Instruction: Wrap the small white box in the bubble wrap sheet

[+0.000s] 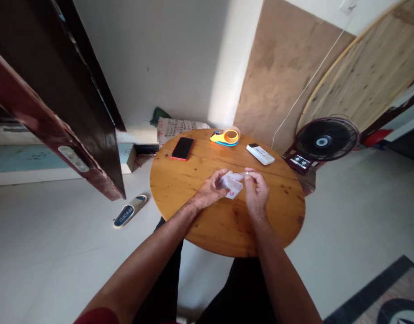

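My left hand (210, 189) is wrapped around a small whitish box (232, 185) with a reddish mark on its front, held just above the round wooden table (207, 225). A crumpled, see-through plastic strip (239, 176) runs from the top of the box toward my right hand (257, 191). That hand pinches the end of the strip between thumb and forefinger. Whether the strip is a wrapper or part of the box, I cannot tell. The lower left of the box is hidden by my left fingers.
Along the table's far side lie a red-edged phone (182, 148), a yellow tape dispenser (229, 136) and a white printed block with a dark end (260, 154). A fan (323, 140) stands at the right. One slipper (130, 211) is on the floor, near the dark door (92, 117).
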Demonstrator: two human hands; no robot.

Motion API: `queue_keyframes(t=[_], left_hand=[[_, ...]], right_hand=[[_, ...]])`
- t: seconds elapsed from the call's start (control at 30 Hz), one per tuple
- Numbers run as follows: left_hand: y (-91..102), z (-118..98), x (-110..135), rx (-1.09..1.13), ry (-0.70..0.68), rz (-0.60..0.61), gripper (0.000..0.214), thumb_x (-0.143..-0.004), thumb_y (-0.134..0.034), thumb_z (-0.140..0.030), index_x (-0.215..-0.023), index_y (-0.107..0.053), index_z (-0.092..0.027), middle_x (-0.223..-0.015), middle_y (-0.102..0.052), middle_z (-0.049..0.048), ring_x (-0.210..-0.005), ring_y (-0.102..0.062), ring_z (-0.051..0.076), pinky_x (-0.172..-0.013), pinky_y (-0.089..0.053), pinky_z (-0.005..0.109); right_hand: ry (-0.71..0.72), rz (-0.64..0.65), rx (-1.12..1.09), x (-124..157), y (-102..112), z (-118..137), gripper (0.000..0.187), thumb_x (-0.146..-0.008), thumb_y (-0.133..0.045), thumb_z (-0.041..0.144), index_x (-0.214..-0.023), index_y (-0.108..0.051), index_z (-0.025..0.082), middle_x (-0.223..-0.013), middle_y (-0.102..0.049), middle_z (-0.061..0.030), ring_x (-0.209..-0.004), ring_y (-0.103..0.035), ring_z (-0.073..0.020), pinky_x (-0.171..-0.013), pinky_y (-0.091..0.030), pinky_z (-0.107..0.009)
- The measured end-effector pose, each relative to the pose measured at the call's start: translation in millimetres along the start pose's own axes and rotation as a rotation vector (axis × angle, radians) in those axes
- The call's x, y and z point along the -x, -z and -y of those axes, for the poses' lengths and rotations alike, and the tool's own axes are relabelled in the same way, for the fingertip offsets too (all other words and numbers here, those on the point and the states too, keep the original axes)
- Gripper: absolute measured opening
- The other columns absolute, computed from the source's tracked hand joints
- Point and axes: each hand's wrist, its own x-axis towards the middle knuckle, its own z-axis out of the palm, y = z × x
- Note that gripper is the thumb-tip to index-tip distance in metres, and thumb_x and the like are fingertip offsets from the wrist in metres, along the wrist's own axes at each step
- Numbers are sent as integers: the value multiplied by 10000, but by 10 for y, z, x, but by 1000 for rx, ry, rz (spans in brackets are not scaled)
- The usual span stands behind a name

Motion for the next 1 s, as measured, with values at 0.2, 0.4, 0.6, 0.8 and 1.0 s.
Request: queue_keyframes(t=[0.2, 0.4, 0.6, 0.8, 1.0], left_hand=[[26, 51, 5, 7, 17, 82, 735, -532, -780, -68, -1197, -503, -211, -1326, -528, 83, -1160, -544, 200, -1028, -389, 336], [78, -86, 87, -228, 49, 107, 764, -586, -692, -48, -1300, -468, -199, -1335, -522, 87, -1181, -519, 235, -1051, -363, 371], [81, -168, 94, -260, 89, 93, 698, -642, -692, -127, -1298, -467, -213, -1267, -565, 56, -1152, -527, 225, -1028, -367, 357], [67, -59, 75, -251, 45, 151, 605, -653, -744, -219, -1212, -515, -206, -1026, -632, 19, -879, -578, 151, -802, -444, 255], [84, -21, 65, -323, 37, 97, 632, -654, -702, -155, -1250, -501, -217, -1071, -630, 29, -878, -583, 153, -798, -459, 257]], right_hand=[[-110, -44, -122, -23, 2, -9, 176, -867, -517, 343, -854, -600, 189, -1025, -657, -72, -918, -604, -182, -867, -454, -350], [-215, -49, -209, -34, -11, -61, 239, -853, -531, 405, -878, -604, 178, -999, -671, -72, -880, -613, -179, -817, -478, -335], [-282, -82, -303, -63, 2, -92, 241, -829, -566, 404, -828, -622, 169, -935, -688, -62, -818, -614, -168, -742, -461, -307], [-363, 31, -320, -60, 16, -113, 260, -741, -634, 339, -956, -614, 193, -971, -683, -40, -886, -623, -186, -759, -464, -312], [-496, 206, -211, -61, 40, -233, 363, -646, -669, 308, -988, -631, 191, -895, -703, -34, -800, -632, -209, -713, -489, -326]])
